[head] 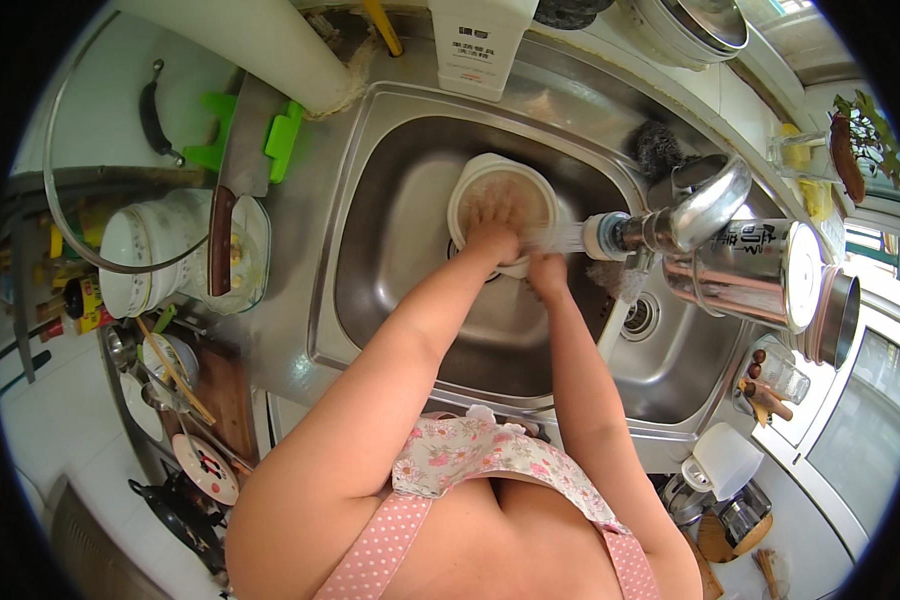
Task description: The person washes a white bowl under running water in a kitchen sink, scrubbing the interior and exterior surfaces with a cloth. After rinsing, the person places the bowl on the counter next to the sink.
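A white bowl with cloudy, pinkish contents stands in the large steel sink basin. My left hand is inside it, fingers spread and partly under the liquid. At the bowl's lower right rim is my right hand; its fingers are partly hidden by the water stream, so its hold on the rim is unclear. Water runs from the faucet head at the right, across the bowl's right side and between my hands.
A smaller basin with a drain adjoins on the right, below a metal canister. Behind the sink stand a white detergent bottle and a dark scrubber. Stacked bowls, a cleaver and a cutting board are at left.
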### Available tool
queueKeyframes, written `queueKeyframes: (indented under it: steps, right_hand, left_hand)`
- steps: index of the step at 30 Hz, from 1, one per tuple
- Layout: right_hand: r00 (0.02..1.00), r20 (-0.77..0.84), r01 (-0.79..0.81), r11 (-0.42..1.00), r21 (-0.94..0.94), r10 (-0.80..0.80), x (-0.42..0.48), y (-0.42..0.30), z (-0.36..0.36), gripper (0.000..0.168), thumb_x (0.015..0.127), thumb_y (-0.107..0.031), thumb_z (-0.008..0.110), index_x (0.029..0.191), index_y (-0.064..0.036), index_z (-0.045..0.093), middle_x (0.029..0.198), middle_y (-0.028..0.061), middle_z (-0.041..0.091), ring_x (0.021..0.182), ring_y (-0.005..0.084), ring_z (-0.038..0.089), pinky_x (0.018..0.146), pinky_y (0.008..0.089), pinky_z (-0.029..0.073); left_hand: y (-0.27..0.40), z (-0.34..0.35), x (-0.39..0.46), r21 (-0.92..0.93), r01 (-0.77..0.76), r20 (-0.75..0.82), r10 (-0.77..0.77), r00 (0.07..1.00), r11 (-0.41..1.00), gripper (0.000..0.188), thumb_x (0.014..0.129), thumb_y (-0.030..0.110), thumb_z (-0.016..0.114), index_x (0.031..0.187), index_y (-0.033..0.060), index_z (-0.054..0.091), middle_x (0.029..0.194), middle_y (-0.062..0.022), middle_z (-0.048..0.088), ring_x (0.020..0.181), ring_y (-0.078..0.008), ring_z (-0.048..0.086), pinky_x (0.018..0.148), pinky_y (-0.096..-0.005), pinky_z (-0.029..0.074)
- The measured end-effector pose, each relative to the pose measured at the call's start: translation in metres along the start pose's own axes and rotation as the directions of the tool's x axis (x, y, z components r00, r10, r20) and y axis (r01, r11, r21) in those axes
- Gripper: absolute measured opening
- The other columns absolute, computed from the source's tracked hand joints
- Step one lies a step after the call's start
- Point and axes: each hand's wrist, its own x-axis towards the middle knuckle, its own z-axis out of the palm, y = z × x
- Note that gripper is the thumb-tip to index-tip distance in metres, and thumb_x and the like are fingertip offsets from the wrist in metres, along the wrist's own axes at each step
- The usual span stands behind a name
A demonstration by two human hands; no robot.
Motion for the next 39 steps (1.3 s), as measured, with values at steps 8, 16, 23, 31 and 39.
queueKeyframes:
  steps: [8, 16, 23, 31, 39]
  right_hand:
    - [0.999, -0.041, 0.018, 0.999, -0.044, -0.020, -0.007, -0.011, -0.006, 0.044, 0.086, -0.033, 0.048, 0.081, 0.008, 0.061, 0.063, 0.0210, 0.060, 0.055, 0.0279, 0.062, 0.051, 0.0379, 0.048]
    - [0.930, 0.247, -0.297, 0.953, 0.068, 0.272, -0.016, -0.057, -0.037, 0.038, 0.082, -0.027, 0.046, 0.093, 0.007, 0.059, 0.091, 0.0308, 0.057, 0.091, 0.0428, 0.055, 0.078, 0.0450, 0.044]
    - [0.992, -0.022, -0.122, 0.992, 0.013, 0.122, -0.027, -0.031, -0.028, 0.041, 0.083, -0.031, 0.048, 0.097, 0.006, 0.057, 0.094, 0.0277, 0.059, 0.094, 0.0417, 0.054, 0.081, 0.0428, 0.043]
    - [0.846, -0.254, 0.420, 0.879, -0.225, -0.469, -0.033, -0.064, -0.043, 0.036, 0.082, -0.012, 0.049, 0.114, 0.004, 0.045, 0.116, 0.0272, 0.046, 0.104, 0.0425, 0.046, 0.086, 0.0439, 0.039]
    - [0.976, -0.121, 0.172, 0.981, -0.095, -0.183, -0.013, -0.057, -0.030, 0.031, 0.080, -0.012, 0.049, 0.108, 0.000, 0.048, 0.100, 0.0251, 0.054, 0.094, 0.0405, 0.051, 0.081, 0.0476, 0.040]
  left_hand:
    - [-0.034, -0.024, -0.003, 0.167, -0.268, 0.082, 0.257, 0.963, 0.949, 0.062, 0.087, 0.043, 0.042, 0.137, 0.0099, 0.027, 0.146, -0.0118, 0.013, 0.134, -0.0321, 0.007, 0.107, -0.0494, 0.002]
    - [0.016, -0.023, -0.048, -0.172, 0.135, 0.217, -0.096, 0.971, 0.976, 0.048, 0.087, 0.040, 0.040, 0.121, 0.0071, 0.051, 0.127, -0.0210, 0.042, 0.121, -0.0338, 0.036, 0.098, -0.0433, 0.030]
    - [-0.030, -0.079, -0.076, -0.334, -0.004, -0.019, -0.002, 1.000, 0.943, 0.037, 0.084, 0.035, 0.050, 0.095, 0.0012, 0.060, 0.090, -0.0194, 0.061, 0.088, -0.0339, 0.058, 0.075, -0.0425, 0.046]
    - [-0.037, -0.043, -0.064, -0.582, 0.357, 0.028, -0.420, 0.907, 0.731, 0.063, 0.077, 0.022, 0.058, 0.122, -0.0036, 0.021, 0.083, -0.0212, 0.061, 0.081, -0.0371, 0.059, 0.068, -0.0434, 0.048]
    - [-0.042, -0.037, -0.062, -0.513, 0.396, 0.071, -0.422, 0.904, 0.761, 0.043, 0.078, 0.012, 0.049, 0.112, -0.0022, 0.026, 0.080, -0.0229, 0.060, 0.073, -0.0379, 0.060, 0.064, -0.0458, 0.047]
